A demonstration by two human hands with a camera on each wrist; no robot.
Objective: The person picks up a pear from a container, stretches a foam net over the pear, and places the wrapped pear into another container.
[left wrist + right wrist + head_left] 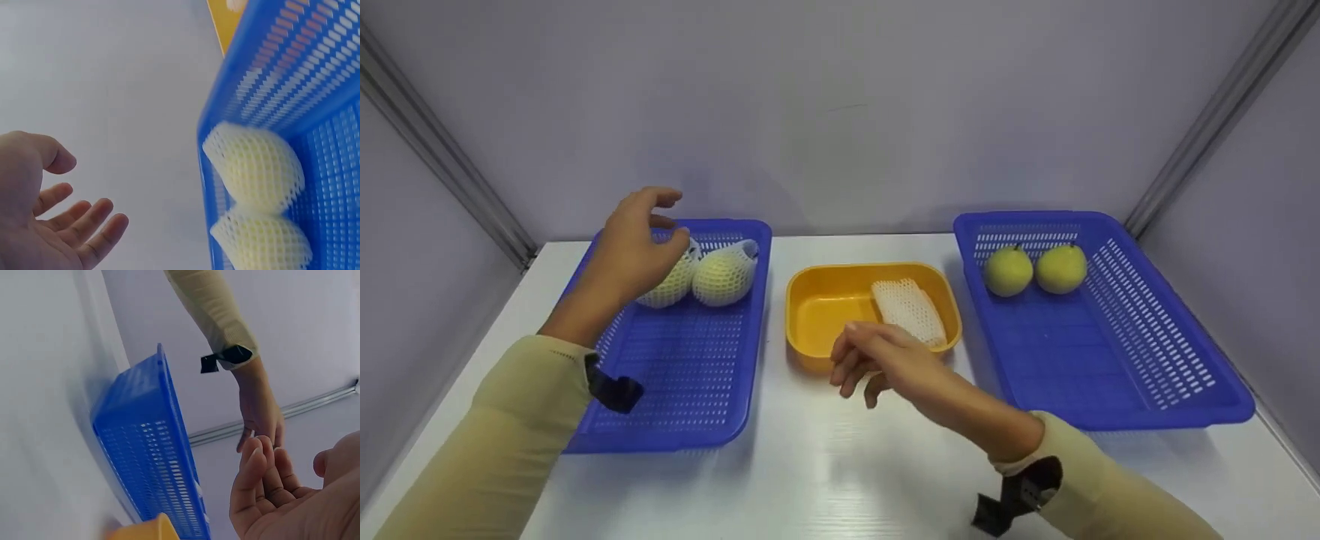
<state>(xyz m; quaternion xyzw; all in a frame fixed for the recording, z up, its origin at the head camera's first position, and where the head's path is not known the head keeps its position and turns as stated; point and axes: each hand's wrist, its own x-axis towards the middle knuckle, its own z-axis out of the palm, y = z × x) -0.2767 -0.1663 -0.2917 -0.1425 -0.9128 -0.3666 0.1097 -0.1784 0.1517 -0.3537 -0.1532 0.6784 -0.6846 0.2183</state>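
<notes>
Over the back of the left blue basket (pixel 739 397), my left hand (pixel 634 247) hovers with loosely bent fingers and holds nothing. Beneath it lie two yellow-green pears in white foam nets, one pear (pixel 725 276) in full sight and the other pear (pixel 671 285) partly hidden by the hand; both also show in the left wrist view. My right hand (pixel 892 364) hangs, fingers loosely curled and holding nothing, by the front rim of the orange tub (pixel 817 315). Inside that tub rests a white foam net (pixel 910 309), its lower end near the hand.
On the right stands a second blue basket (pixel 1065 367) with two bare pears at its back, one pear (pixel 1009 271) beside another pear (pixel 1061 268). All containers sit on a white table (pixel 840 480). Pale walls (pixel 840 112) enclose the back and sides.
</notes>
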